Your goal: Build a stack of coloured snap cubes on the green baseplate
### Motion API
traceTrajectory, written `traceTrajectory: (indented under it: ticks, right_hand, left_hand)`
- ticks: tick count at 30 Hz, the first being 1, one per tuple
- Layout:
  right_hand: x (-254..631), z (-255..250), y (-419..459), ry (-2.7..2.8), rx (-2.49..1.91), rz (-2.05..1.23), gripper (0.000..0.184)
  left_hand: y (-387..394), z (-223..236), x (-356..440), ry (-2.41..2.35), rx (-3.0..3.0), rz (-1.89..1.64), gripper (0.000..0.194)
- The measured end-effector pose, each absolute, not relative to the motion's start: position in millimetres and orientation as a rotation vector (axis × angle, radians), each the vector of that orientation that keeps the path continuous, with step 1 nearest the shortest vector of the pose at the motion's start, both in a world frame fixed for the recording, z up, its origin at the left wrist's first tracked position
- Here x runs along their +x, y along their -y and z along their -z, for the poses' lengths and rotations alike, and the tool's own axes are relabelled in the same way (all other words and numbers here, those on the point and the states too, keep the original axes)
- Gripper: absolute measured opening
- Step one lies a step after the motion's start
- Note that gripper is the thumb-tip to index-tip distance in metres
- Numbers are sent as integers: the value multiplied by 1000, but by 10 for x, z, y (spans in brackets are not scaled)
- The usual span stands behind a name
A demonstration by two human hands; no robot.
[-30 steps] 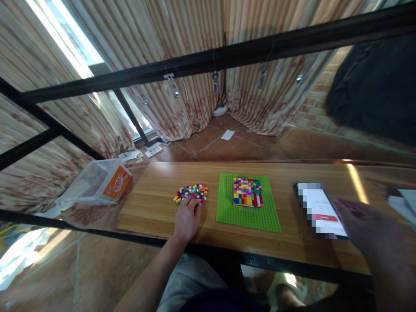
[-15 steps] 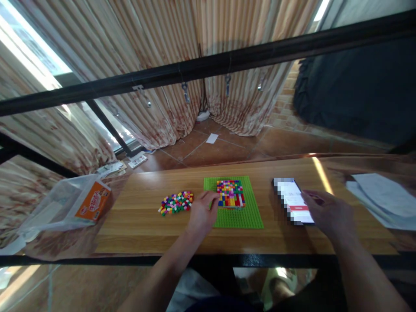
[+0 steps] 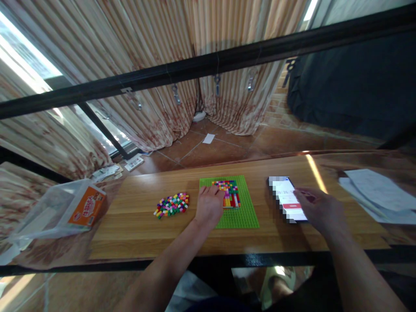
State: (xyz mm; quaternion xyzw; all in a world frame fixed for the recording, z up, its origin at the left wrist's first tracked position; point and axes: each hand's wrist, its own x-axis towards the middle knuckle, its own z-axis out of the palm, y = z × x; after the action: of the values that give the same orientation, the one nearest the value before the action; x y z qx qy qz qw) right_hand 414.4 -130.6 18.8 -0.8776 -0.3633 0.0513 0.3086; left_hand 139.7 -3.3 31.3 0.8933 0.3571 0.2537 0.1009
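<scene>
My left hand (image 3: 209,203) is over the left side of a block of small multicoloured bricks (image 3: 232,190) built on a green studded baseplate (image 3: 240,221). Its fingers are curled and close together, touching or just above the bricks, and their tips hide whatever they may hold. To its left lies a loose pile of small coloured bricks (image 3: 171,205) on the wooden board. My right hand (image 3: 316,208) hovers at the right edge of a phone (image 3: 290,200) with a lit, partly blurred screen. Its thumb and fingers are drawn together; anything between them cannot be made out.
Beyond the left end of the wooden board (image 3: 136,242) stands a clear plastic box (image 3: 48,212) with an orange label. Papers (image 3: 377,190) lie at the right. A dark metal bar (image 3: 201,63) with hanging clips crosses behind the board, in front of curtains (image 3: 156,34).
My left hand has turned from a pinch at the left edge of the brick block to reaching over it. My right hand stays by the phone. The whole view has shifted slightly.
</scene>
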Motion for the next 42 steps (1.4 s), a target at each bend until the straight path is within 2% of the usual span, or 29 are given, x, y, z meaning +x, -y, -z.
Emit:
traceTrajectory:
  ticks: [6,14,23,27,35,42]
  right_hand:
    - [4164,-166,1325,970,-2343,-177,36]
    - [4179,-144,1333,986,-2398,-186,38]
    - [4225,-117,1332,958,-2463,-246,42]
    - [4227,-123,1344,959,-2488,-263,41]
    - [4278,-46,1315,1010,-2521,-272,40]
    - [4266,-35,1276,1072,-2514,-279,38]
  left_hand:
    - [2,-297,1448,-1270,2371,-823,7]
    - [-53,-169,1485,-1318,1913,-974,26]
    - [32,-155,1400,-1314,1995,-1008,19]
    - [139,-165,1030,-1285,2192,-1020,11]
    - [-3,32,-209,-1681,2406,-852,22]
    - [-116,63,-385,-1641,2541,-658,27]
